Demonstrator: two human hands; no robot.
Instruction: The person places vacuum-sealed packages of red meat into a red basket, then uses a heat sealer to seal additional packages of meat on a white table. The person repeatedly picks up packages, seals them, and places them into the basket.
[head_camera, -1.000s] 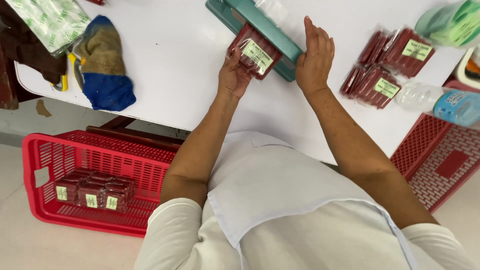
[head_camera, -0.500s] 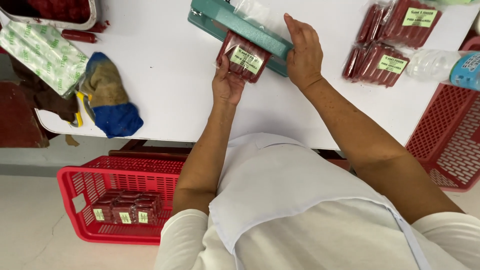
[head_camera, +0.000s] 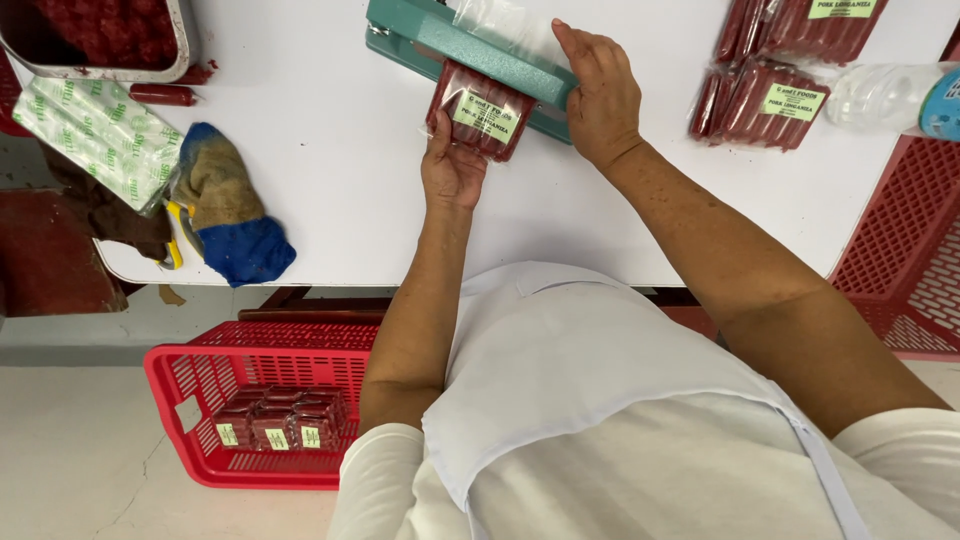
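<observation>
Head view: my left hand (head_camera: 452, 165) grips the sausage pack (head_camera: 480, 112) — mouth fed under the sealer (head_camera: 470, 62) bar — while my right hand (head_camera: 600, 95) presses it flat, fingers extended.

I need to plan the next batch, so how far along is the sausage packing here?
Done: several labelled packs lie in the red basket on the floor, and more packs are stacked on the table. In hand: the left hand holds a sausage pack at the green sealer while the right hand presses its bar. Left: loose sausages remain in the metal tray.
</observation>
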